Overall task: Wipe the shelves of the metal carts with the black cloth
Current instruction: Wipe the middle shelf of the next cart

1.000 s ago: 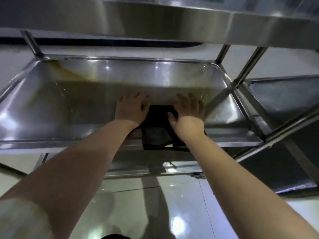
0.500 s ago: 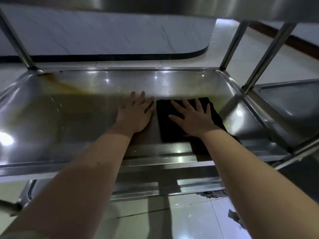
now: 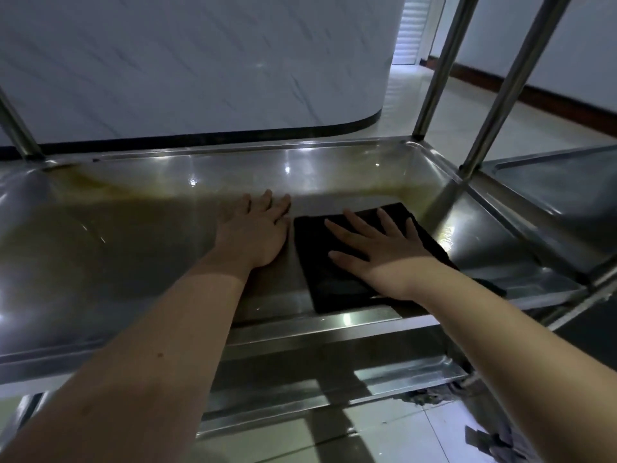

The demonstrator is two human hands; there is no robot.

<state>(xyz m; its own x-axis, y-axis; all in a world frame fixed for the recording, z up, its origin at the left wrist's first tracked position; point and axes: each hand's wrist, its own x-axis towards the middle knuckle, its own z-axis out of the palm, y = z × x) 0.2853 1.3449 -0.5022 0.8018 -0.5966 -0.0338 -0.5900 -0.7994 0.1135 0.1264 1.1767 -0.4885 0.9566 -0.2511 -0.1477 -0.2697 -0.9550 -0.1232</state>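
1. The middle shelf (image 3: 117,262) of the metal cart fills my view now; a second ago the upper shelf's edge hid much of it, so I have ducked under to reach in
2. The neighbouring cart's shelf (image 3: 554,185) on the right lies well apart from my hands; I judge it is left for later
3. The brownish stain (image 3: 96,190) along the back wall and far left corner looks as it did, so the wiping has not reached it
4. The black cloth (image 3: 320,269) was bunched at the front rim a second ago; now it lies spread flat on the right part of the shelf, ready for proper strokes
5. My right hand (image 3: 377,248) presses flat on the cloth, fingers straight and splayed
6. My left hand (image 3: 253,232) rests flat on bare steel just beside the cloth, holding nothing; the hands are apart
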